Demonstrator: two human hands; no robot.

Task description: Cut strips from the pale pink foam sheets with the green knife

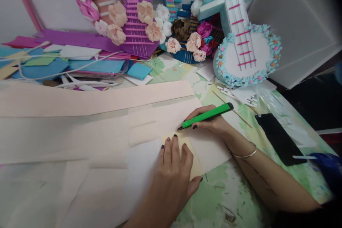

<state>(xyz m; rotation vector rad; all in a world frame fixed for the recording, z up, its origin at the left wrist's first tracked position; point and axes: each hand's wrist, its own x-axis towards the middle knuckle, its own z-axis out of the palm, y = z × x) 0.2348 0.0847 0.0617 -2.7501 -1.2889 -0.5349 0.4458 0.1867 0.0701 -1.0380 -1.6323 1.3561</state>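
In the head view my right hand [213, 123] is closed round a green utility knife [205, 114]. The knife slants down to the left, its tip at or just above a pale yellow piece of paper [196, 162]. Just below the tip, my left hand [173, 167] lies flat with fingers spread, pressing on the yellow piece and the white paper beside it. Large pale sheets [107, 185] spread out under and left of the hands. A long pale pink strip [93, 99] lies across their far side.
Decorated guitar-shaped crafts stand at the back, one purple [132, 14] and one light blue [247, 50]. Coloured foam or paper scraps [96, 66] pile up at the back left. On the right lie a thin wooden stick [232, 109] and a black rectangular piece [280, 139].
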